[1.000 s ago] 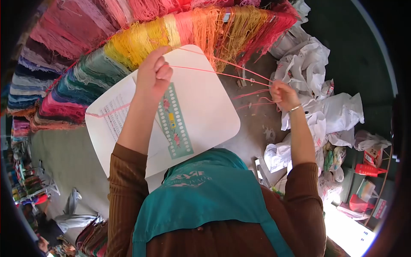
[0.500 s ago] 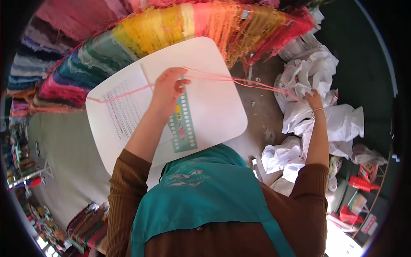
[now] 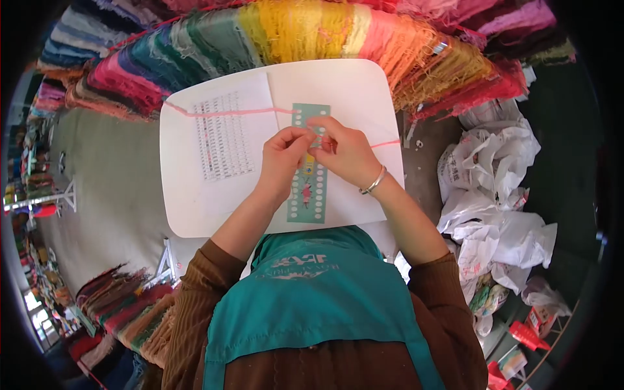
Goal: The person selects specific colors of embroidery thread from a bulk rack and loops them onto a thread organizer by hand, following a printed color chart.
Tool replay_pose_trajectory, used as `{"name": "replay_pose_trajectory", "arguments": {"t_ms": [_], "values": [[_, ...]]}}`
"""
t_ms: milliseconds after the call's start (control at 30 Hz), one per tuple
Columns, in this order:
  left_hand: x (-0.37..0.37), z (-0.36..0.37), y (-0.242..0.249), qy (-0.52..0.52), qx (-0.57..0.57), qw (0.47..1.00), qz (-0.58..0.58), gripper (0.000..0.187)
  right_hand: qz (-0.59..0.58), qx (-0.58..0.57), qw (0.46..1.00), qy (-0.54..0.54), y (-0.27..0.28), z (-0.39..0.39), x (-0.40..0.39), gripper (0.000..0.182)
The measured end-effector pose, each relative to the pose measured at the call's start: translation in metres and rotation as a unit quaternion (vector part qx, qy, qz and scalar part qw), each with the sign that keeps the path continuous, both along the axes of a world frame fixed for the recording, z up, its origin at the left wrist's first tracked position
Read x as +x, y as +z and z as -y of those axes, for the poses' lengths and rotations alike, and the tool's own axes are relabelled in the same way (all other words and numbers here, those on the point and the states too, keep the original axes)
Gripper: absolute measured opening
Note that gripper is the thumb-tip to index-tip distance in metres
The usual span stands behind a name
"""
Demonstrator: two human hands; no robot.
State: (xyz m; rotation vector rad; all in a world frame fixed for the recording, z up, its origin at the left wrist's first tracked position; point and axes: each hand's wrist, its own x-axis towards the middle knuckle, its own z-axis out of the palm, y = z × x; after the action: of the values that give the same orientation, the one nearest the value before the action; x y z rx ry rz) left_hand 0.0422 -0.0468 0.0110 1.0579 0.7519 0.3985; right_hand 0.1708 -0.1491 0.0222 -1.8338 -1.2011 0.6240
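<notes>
Both hands meet above a green card [image 3: 307,198] with rows of white holes along its two long sides. My left hand [image 3: 286,155] is pinched closed near the card's middle; what it grips is too small to make out. Close beside it, my right hand [image 3: 344,151] has its fingertips drawn together, and any thread between them is hidden. Pink thread [image 3: 240,112] runs from the board's left edge across a printed sheet [image 3: 224,140] to the card's top. More pink thread [image 3: 386,143] shows right of my right hand. Card and sheet lie on a white board [image 3: 354,81].
Bundles of coloured thread [image 3: 305,32] hang in a row beyond the board. White plastic bags [image 3: 497,175] are heaped on the right, with red items [image 3: 528,335] below them. More thread bundles [image 3: 140,312] and a metal stand [image 3: 166,260] are at lower left.
My right hand has come in from the bags on the right to the card. My left hand has lowered to meet it. The stretched pink strands between the hands no longer show.
</notes>
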Motion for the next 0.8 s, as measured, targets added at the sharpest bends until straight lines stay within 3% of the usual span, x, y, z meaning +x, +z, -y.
{"name": "replay_pose_trajectory", "arguments": {"t_ms": [133, 200, 333, 500, 633, 700, 800], "values": [[-0.013, -0.007, -0.015, 0.037, -0.064, 0.997, -0.033, 0.006, -0.05, -0.022, 0.998, -0.026, -0.017, -0.004, -0.01, 0.026], [-0.015, -0.009, -0.019, 0.05, -0.067, 0.996, -0.029, 0.006, -0.021, 0.126, 0.99, -0.051, -0.033, -0.011, -0.014, 0.013], [-0.015, -0.019, -0.021, 0.059, -0.059, 0.996, -0.027, 0.008, 0.041, 0.123, 0.991, -0.031, -0.039, -0.025, -0.01, 0.012], [-0.004, -0.029, -0.008, 0.065, -0.061, 0.994, -0.069, 0.016, -0.137, 0.075, 0.981, -0.118, -0.048, -0.05, 0.002, 0.008], [-0.002, -0.034, 0.002, 0.051, -0.089, 0.991, -0.081, 0.036, -0.103, 0.084, 0.983, -0.126, -0.072, -0.063, 0.01, 0.008], [0.0, -0.036, 0.004, 0.043, -0.088, 0.991, -0.088, 0.037, -0.038, 0.068, 0.987, -0.14, -0.074, -0.066, 0.009, 0.007], [0.002, -0.043, -0.004, 0.021, -0.087, 0.99, -0.104, 0.038, -0.037, 0.075, 0.987, -0.14, -0.076, -0.066, 0.009, 0.007]]}}
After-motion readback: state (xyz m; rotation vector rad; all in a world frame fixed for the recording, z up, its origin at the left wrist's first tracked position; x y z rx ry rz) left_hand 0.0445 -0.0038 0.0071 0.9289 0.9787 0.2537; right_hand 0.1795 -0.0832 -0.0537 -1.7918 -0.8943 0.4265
